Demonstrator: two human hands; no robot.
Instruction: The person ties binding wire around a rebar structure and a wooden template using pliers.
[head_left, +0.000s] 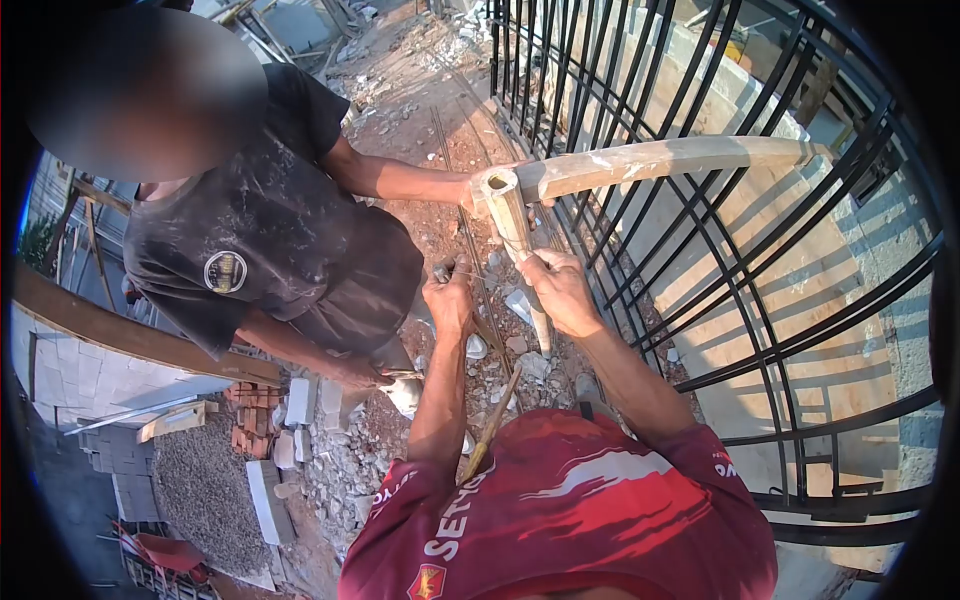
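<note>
My right hand (562, 292) grips the lower part of an upright, hollow-ended wooden pole (508, 212). My left hand (449, 303) is closed just left of it around a small dark tool (442, 271); I cannot tell what kind it is. A long pale wooden beam (665, 159) lies crosswise against the pole's top. A co-worker in a black shirt (270, 230) holds the beam and pole together with one hand (478, 192). Their other hand (368, 374) hangs low near the rubble.
A black metal railing (720, 250) runs along the right, close behind the pole. Broken stone and rubble (520, 350) cover the ground below. Bricks (255, 400), a gravel heap (205, 490) and a wooden plank (120, 335) lie to the left. A wooden handle (490, 432) sticks up by my waist.
</note>
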